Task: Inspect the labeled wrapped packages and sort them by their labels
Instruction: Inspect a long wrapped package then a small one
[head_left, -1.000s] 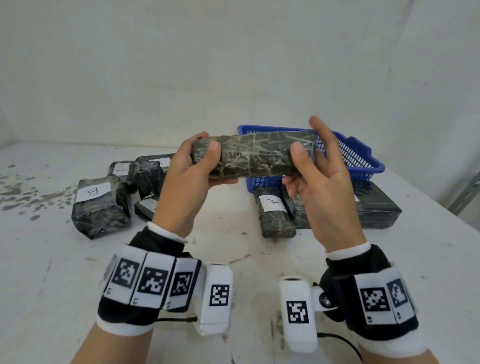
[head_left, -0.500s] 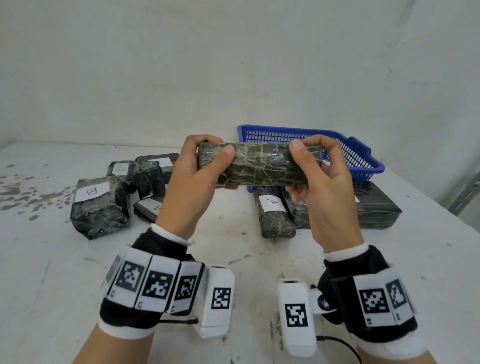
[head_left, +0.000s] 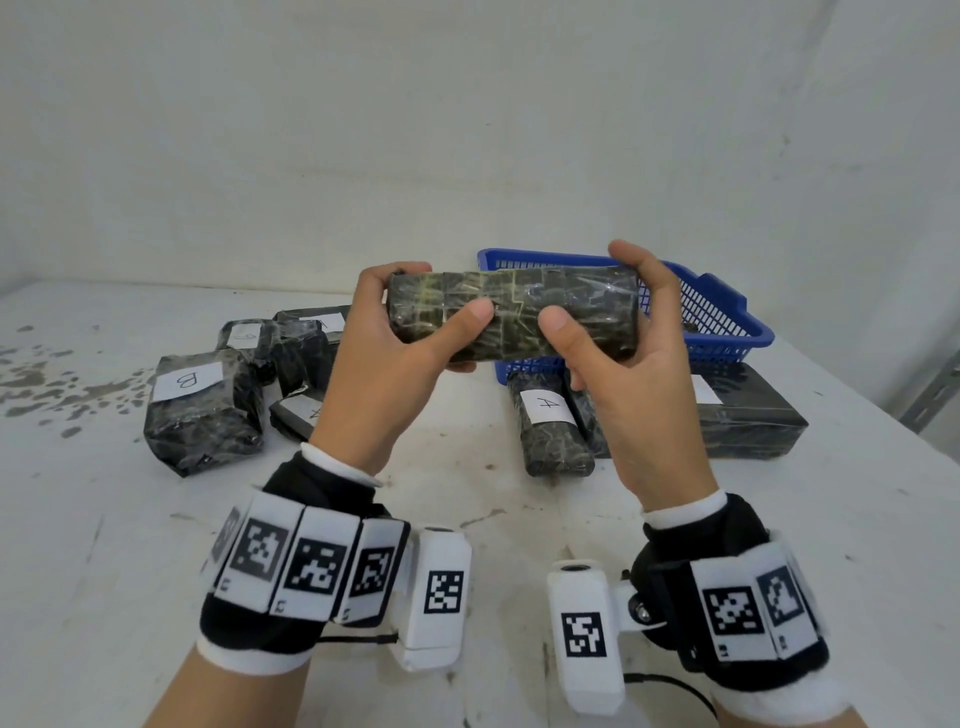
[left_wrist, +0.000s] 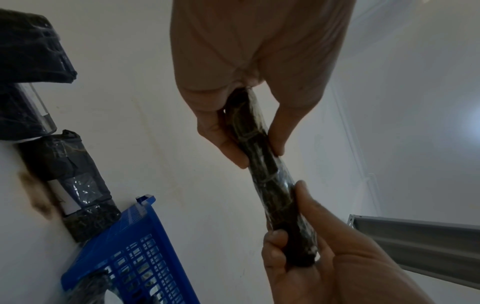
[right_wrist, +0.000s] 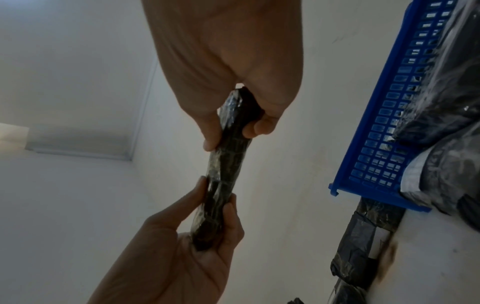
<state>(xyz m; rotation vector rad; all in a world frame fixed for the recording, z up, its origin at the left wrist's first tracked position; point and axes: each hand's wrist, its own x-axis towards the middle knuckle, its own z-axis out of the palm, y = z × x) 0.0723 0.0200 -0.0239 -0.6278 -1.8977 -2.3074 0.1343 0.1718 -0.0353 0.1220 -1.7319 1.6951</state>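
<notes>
Long dark wrapped package (head_left: 511, 314) held level above the bench, package labelled A (head_left: 550, 423) below, package labelled B (head_left: 202, 410) left

This looks like a bare sorting or packing room, not a home: plain white walls (head_left: 467, 130) with nothing on them meet a white, paint-worn bench (head_left: 130, 545) stained with dark blotches far left of the left hand (head_left: 384, 374). Just beyond the right hand (head_left: 639, 384) stands a blue plastic basket (head_left: 727, 322), and dark wrapped packages (head_left: 202, 405) with handwritten paper labels lie on the bench below and to the left of the hands. Far right of the right hand, a grey metal shelf frame (left_wrist: 415, 242) stands at the bench's edge.
</notes>
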